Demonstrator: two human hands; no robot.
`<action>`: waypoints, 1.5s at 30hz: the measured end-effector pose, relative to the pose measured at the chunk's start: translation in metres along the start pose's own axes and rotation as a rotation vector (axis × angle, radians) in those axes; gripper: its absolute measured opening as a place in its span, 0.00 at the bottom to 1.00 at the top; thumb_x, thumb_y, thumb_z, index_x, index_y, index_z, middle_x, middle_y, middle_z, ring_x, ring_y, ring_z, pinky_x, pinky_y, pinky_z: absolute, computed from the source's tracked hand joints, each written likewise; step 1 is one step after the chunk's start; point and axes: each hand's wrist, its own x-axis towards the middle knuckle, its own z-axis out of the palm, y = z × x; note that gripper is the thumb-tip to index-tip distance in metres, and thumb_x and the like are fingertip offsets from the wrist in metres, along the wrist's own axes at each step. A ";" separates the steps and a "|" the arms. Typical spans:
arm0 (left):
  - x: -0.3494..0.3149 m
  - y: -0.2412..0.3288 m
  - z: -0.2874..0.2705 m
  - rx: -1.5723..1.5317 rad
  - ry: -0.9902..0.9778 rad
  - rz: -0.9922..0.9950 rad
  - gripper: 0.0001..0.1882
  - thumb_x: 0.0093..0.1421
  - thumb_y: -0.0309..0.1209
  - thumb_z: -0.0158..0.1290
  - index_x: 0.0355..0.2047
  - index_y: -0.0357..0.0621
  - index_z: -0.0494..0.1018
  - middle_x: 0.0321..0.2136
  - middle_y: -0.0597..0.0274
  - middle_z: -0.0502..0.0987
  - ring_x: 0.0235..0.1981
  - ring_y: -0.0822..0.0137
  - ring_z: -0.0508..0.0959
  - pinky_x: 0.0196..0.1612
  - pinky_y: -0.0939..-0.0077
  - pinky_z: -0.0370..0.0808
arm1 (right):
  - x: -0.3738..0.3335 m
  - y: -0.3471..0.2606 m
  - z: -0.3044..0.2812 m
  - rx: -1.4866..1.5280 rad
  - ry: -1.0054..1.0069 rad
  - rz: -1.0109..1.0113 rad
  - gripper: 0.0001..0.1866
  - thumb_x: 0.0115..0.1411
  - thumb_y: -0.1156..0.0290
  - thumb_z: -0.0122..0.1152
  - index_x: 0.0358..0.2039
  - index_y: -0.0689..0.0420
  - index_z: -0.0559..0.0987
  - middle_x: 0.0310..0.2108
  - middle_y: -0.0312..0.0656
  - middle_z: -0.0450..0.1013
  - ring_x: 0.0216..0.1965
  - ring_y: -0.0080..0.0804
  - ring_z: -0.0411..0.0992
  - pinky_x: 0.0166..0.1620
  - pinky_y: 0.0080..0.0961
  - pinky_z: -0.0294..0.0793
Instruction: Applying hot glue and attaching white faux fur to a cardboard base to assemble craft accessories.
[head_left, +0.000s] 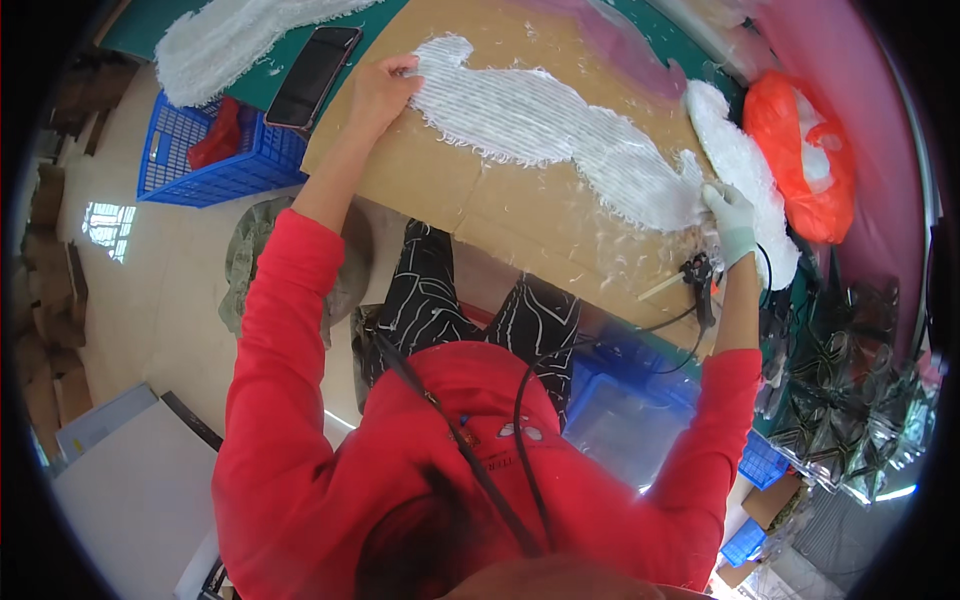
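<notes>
A long, wavy-edged white fabric piece (520, 112) with grey stripes and frayed edges stretches across a brown cardboard sheet (430, 195). At its left end my bare left hand (384, 92) is closed, pinching the edge between fingers and thumb. The right end is pinched by my right hand (731, 212), which wears a pale glove. Close beside my right wrist is a black tool (699, 277) with a cable; its kind I cannot make out. A thin pale stick (660, 287) lies next to that tool, among loose white threads.
Another fluffy white piece (738, 165) lies along the right, beside a red plastic bag (800, 160). At the far left are a second fluffy piece (215, 50), a dark phone (313, 77) and a blue crate (190, 150). Shiny clear packages (850, 390) sit at the right.
</notes>
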 end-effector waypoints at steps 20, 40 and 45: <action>-0.003 0.003 -0.002 -0.136 -0.034 -0.018 0.18 0.42 0.22 0.59 0.37 0.35 0.75 0.27 0.63 0.75 0.25 0.75 0.71 0.28 0.83 0.69 | -0.001 0.004 -0.002 -0.023 0.013 -0.043 0.15 0.53 0.65 0.59 0.37 0.60 0.76 0.22 0.34 0.72 0.17 0.18 0.66 0.19 0.15 0.64; 0.000 -0.007 -0.003 -0.174 -0.049 -0.003 0.18 0.42 0.22 0.59 0.37 0.36 0.75 0.26 0.62 0.75 0.24 0.76 0.70 0.27 0.83 0.68 | -0.009 -0.002 0.003 -0.058 0.073 -0.041 0.14 0.54 0.66 0.58 0.38 0.61 0.75 0.20 0.34 0.71 0.15 0.19 0.65 0.16 0.14 0.61; -0.006 0.002 -0.002 -0.147 -0.041 -0.001 0.18 0.42 0.22 0.59 0.37 0.34 0.75 0.26 0.62 0.75 0.24 0.76 0.71 0.27 0.83 0.68 | -0.015 -0.004 0.004 -0.024 0.050 -0.004 0.13 0.54 0.67 0.57 0.38 0.61 0.75 0.20 0.34 0.71 0.15 0.19 0.65 0.16 0.14 0.61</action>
